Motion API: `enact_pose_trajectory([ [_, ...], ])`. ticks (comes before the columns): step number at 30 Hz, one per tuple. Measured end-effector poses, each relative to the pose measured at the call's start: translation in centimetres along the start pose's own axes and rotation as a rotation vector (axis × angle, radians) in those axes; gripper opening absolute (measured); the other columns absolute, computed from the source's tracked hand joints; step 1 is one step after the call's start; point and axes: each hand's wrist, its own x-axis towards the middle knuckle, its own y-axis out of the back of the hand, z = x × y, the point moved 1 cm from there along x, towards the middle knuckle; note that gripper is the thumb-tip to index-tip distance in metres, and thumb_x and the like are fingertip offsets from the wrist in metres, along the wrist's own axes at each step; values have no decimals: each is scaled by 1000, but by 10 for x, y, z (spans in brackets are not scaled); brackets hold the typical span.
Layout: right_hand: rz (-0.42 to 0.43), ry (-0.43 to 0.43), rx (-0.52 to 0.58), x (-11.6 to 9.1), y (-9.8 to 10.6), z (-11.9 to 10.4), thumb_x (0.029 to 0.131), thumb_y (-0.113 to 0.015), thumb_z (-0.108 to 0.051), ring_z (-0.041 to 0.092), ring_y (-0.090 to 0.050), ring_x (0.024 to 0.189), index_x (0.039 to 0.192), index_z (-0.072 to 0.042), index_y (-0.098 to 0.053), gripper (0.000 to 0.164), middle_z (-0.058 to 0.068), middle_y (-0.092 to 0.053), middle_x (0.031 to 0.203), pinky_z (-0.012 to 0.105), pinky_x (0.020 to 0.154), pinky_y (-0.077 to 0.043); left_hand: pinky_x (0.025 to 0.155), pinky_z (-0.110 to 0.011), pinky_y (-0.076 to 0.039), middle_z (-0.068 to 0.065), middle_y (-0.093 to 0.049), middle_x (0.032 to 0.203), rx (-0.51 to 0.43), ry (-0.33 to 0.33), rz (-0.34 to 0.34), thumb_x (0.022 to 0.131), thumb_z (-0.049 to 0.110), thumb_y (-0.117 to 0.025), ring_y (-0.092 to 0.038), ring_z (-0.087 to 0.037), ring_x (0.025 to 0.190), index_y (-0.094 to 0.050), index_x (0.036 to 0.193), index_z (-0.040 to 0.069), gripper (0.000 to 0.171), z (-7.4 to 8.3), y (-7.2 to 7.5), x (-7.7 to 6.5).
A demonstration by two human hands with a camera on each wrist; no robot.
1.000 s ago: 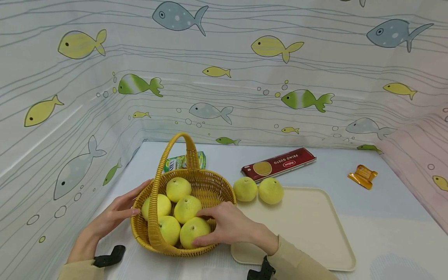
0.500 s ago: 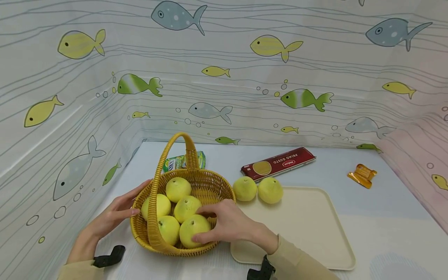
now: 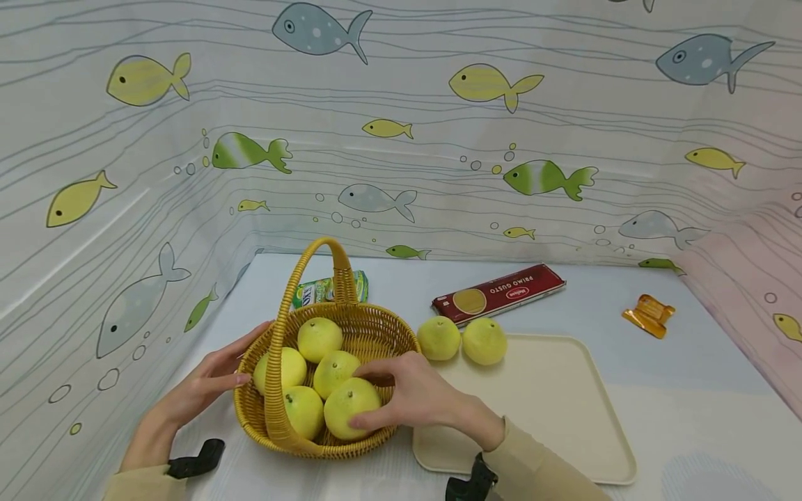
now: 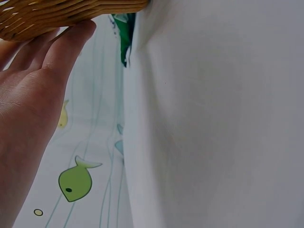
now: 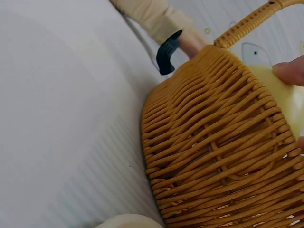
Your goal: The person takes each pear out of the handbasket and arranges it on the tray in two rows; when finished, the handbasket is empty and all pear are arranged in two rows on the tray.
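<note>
In the head view, a yellow wicker basket (image 3: pixel 370 334) with a tall handle holds several yellow-green grapefruits. My right hand (image 3: pixel 416 393) reaches over the basket's right side and grips the front right grapefruit (image 3: pixel 344 410) between thumb and fingers. That fruit sits a little higher than its neighbours. My left hand (image 3: pixel 216 372) rests against the basket's left side with fairly straight fingers. The left wrist view shows its fingertips touching the weave (image 4: pixel 71 12). In the right wrist view, the basket wall hides most of the held fruit.
Right of the basket lies a cream tray (image 3: pixel 532 410), with two grapefruits (image 3: pixel 484 341) at its back left corner. A dark red biscuit pack (image 3: pixel 501 293) lies behind them. An orange wrapped sweet (image 3: pixel 650 315) is at far right. A green packet (image 3: pixel 319 291) is partly behind the basket.
My right hand has moved slightly up and to the right, and the front right grapefruit has shifted with it. The left hand and the basket have stayed in place.
</note>
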Motion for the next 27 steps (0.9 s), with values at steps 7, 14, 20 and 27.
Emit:
enact_pose_trajectory([
  [7,3,-33,55,-3,12,-6,77,-83,-45,-2,-64,103,123,-19,-70,55,-9,-73,114,21,90,-52,109,-8,-25,-4,-9,169,-17,-23,-13,96,-8,-41,-16,7,149,-9,159,0,71,2,0,1],
  [14,23,-79,108,-5,29,-8,77,-84,-43,2,-65,105,124,-18,-69,55,-8,-71,117,23,91,-53,109,-8,-25,-5,-8,169,-23,-10,-11,96,-8,-41,-16,7,149,-8,159,0,72,4,1,1],
  [20,72,-77,84,-8,42,-10,76,-85,-37,4,-66,100,123,-17,-69,53,-8,-72,112,24,86,-55,109,-7,-24,-7,-7,169,-23,-6,-9,95,-8,-41,-16,8,149,-8,159,0,72,2,1,1],
  [27,108,-56,121,-11,51,-10,77,-85,-32,8,-67,102,122,-16,-69,50,-5,-72,112,23,85,-57,109,-8,-25,-3,-10,169,-35,-11,-16,95,-9,-40,-16,8,148,-8,159,0,72,-2,1,0],
])
